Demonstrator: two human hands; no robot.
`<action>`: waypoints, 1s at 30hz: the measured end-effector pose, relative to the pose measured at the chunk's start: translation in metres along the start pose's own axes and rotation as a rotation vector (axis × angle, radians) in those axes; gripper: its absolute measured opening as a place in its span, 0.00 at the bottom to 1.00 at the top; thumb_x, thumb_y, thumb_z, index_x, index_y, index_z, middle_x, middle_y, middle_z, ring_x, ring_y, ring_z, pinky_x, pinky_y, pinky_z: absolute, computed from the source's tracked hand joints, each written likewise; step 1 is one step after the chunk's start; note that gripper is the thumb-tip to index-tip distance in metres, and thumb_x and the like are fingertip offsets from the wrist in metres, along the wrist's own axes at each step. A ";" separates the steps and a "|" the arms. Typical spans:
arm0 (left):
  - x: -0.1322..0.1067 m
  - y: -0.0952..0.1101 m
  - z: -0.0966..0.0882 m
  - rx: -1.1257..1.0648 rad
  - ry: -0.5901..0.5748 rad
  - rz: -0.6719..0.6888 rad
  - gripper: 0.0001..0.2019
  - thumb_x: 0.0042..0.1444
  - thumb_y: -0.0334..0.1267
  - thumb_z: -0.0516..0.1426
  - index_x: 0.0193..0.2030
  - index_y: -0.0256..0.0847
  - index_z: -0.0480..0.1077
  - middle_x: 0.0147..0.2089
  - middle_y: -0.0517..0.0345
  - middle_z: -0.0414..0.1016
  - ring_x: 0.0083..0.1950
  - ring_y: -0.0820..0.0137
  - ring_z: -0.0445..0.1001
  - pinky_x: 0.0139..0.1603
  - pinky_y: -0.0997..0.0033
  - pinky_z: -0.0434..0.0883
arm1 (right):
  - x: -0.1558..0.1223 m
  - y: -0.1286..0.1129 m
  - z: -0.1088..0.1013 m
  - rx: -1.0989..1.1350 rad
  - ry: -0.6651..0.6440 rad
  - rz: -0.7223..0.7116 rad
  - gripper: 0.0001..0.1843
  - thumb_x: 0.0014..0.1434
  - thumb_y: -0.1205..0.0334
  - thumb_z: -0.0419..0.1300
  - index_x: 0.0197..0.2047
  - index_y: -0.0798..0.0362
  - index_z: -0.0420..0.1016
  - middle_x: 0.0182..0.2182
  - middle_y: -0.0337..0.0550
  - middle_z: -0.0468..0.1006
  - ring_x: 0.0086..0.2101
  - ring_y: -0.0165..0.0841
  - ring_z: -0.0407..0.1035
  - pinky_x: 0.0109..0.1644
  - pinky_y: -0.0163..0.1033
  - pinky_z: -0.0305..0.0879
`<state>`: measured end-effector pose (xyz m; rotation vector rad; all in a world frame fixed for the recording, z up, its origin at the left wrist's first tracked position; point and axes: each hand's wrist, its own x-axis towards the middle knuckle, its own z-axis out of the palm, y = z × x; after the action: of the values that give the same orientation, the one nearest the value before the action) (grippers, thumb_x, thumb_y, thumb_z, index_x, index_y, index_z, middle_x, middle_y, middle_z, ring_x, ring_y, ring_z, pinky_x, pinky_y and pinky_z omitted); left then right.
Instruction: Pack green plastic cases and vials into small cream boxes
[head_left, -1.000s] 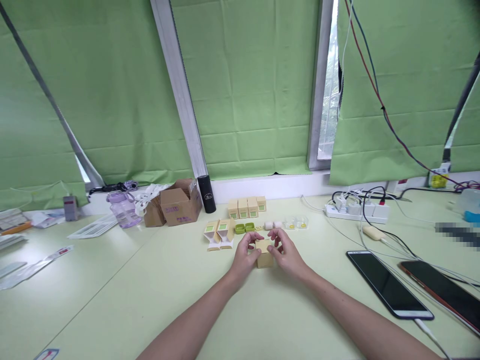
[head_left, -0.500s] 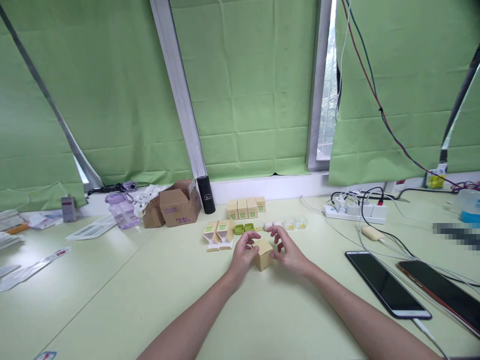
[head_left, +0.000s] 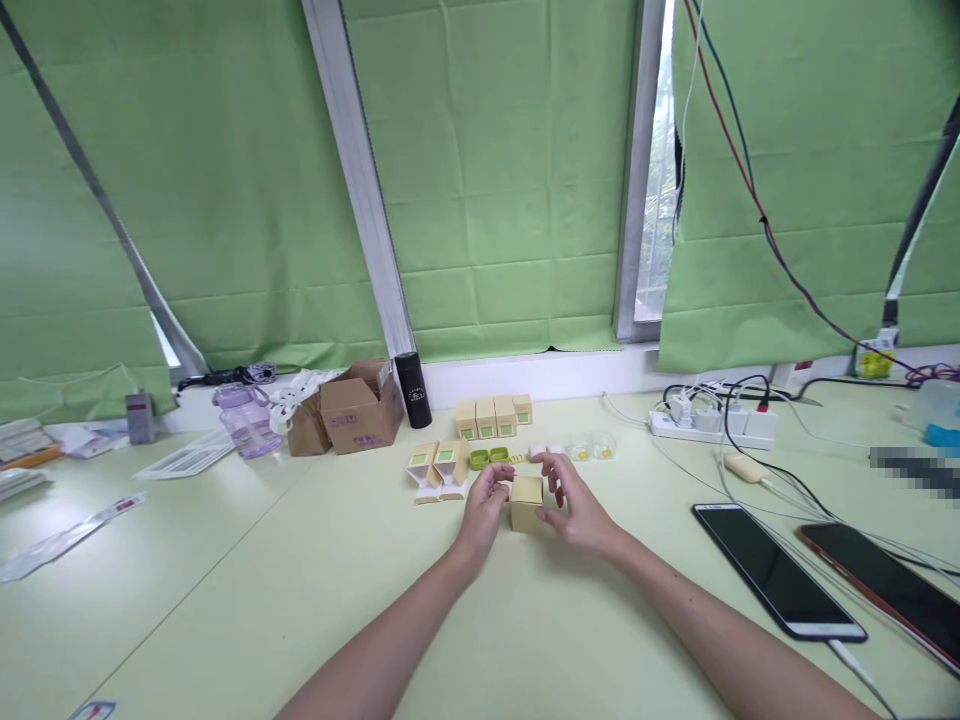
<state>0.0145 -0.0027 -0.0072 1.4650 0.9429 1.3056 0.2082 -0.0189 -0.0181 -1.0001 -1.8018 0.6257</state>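
Sm. box [head_left: 527,508] plain tan; row of boxes [head_left: 486,411] tan w/ grn labels [head_left: 505,430]; tubs [head_left: 479,459] olive grn; counter [head_left: 300,590] pale yellow-grn; blinds [head_left: 510,180] plain grn; jug [head_left: 246,425] purple; tumbler [head_left: 409,375] blk w/ wht logo [head_left: 418,394]; carton [head_left: 360,405] brn w/ purple print [head_left: 343,420]; power strip [head_left: 709,431] wht.

Green blinds [head_left: 517,180], purple jug [head_left: 246,425] near open brown carton [head_left: 364,418], black bottle [head_left: 413,390], white power strip [head_left: 712,433], two phones [head_left: 778,572]
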 end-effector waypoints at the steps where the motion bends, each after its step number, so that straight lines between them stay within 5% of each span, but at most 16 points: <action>1: 0.000 -0.001 0.000 0.006 0.007 0.002 0.12 0.52 0.35 0.55 0.44 0.42 0.72 0.46 0.54 0.75 0.49 0.62 0.73 0.51 0.65 0.69 | 0.000 0.002 0.001 -0.018 -0.003 0.007 0.37 0.51 0.69 0.62 0.63 0.43 0.63 0.47 0.43 0.68 0.41 0.38 0.67 0.42 0.43 0.68; 14: 0.003 -0.009 -0.001 0.071 0.066 0.027 0.12 0.52 0.33 0.55 0.43 0.42 0.72 0.38 0.56 0.77 0.43 0.64 0.75 0.45 0.67 0.68 | 0.006 0.027 0.003 -0.129 0.158 0.150 0.20 0.60 0.63 0.55 0.56 0.46 0.67 0.33 0.36 0.72 0.32 0.37 0.69 0.38 0.40 0.64; 22: 0.006 -0.009 -0.008 0.201 0.197 -0.046 0.09 0.52 0.32 0.54 0.40 0.43 0.71 0.29 0.60 0.77 0.30 0.67 0.70 0.35 0.69 0.62 | 0.007 0.035 0.000 -0.187 0.034 0.210 0.13 0.56 0.70 0.55 0.44 0.50 0.74 0.28 0.39 0.77 0.31 0.38 0.72 0.38 0.40 0.63; 26: 0.009 -0.010 -0.010 0.236 0.235 -0.056 0.09 0.52 0.30 0.55 0.39 0.43 0.71 0.29 0.59 0.77 0.31 0.66 0.72 0.36 0.68 0.64 | 0.008 0.038 -0.010 -0.112 -0.035 0.223 0.18 0.49 0.72 0.60 0.44 0.50 0.76 0.29 0.37 0.78 0.31 0.35 0.72 0.37 0.38 0.65; 30: 0.010 -0.012 -0.011 0.239 0.250 -0.040 0.07 0.51 0.30 0.57 0.38 0.43 0.72 0.28 0.60 0.77 0.33 0.64 0.74 0.38 0.67 0.65 | 0.010 0.039 -0.023 0.001 -0.197 0.286 0.34 0.42 0.72 0.66 0.55 0.48 0.73 0.41 0.40 0.79 0.31 0.32 0.74 0.37 0.39 0.71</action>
<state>0.0057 0.0113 -0.0157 1.4733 1.3235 1.4061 0.2409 0.0096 -0.0334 -1.2432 -1.8413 0.9286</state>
